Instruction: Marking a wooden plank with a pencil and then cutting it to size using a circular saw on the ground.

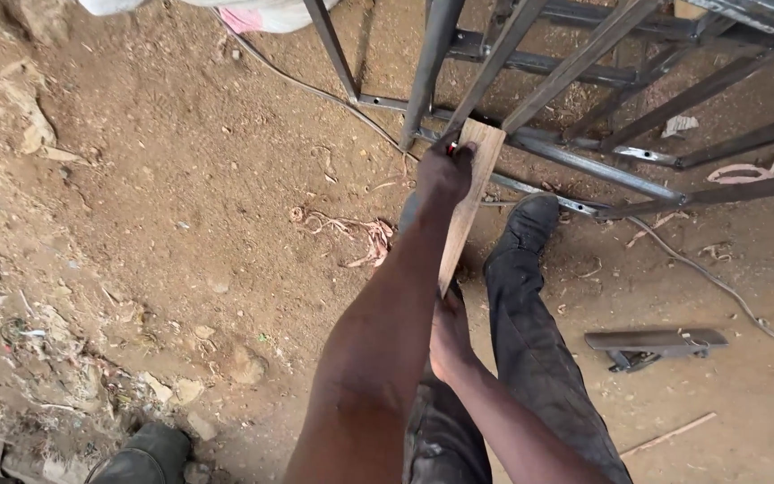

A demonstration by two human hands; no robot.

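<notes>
Where both hands clamp it, left grip (445, 170) above right grip (450, 333): 1 pale, flat wooden strip (469, 202).

Smooth wooden slat (469, 202), matt metal frame (584, 161), rough dirt ground (181, 224)

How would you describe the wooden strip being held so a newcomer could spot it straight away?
Find the dark metal frame lying on the dirt ground. At its near edge a flat wooden strip slants down toward the dark trouser leg, gripped by the left hand on top and the right hand below. It alone is pale wood.
</notes>
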